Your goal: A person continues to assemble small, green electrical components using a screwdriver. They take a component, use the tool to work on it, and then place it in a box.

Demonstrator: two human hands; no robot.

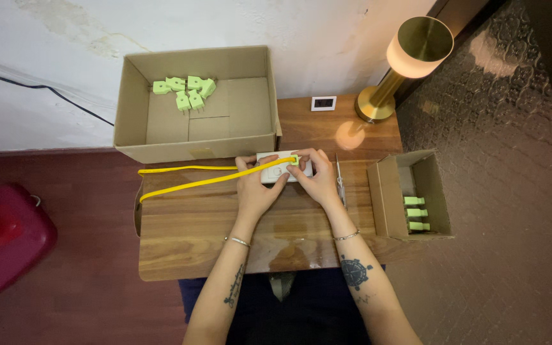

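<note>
My fingers gripped a green plug on the white socket; more plugs lay in the big box, three in the small box.

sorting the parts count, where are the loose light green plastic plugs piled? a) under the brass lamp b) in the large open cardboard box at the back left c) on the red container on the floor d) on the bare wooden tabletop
b: the light green plastic plugs lie clustered in the back corner of the large open cardboard box.

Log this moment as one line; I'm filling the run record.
left hand: on white device | right hand: green plug | yellow cable: across table
</note>
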